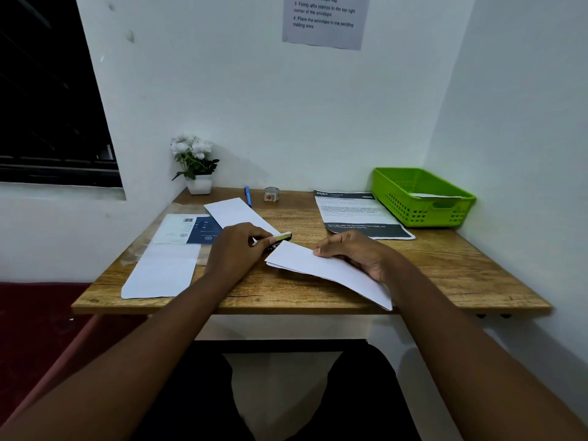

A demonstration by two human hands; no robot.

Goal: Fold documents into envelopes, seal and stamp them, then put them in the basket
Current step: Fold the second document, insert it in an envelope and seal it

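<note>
My right hand (353,254) grips a white folded paper or envelope (327,272) by its far edge; it lies slanted over the table's front edge. My left hand (237,249) is closed on a small black stick with a pale yellow tip (281,238), probably a glue stick, right at the paper's left corner. Another white envelope (235,214) lies behind my left hand. A printed document (356,213) lies at the back right beside the green basket (397,186), which holds a white envelope (432,195). A small roll of stamps (271,194) stands at the back.
A white sheet (162,272) and a dark blue and white packet (187,229) lie on the wooden table (445,272) at the left. A blue pen (248,195) and a white flowerpot (199,183) stand at the back. Walls close the back and right.
</note>
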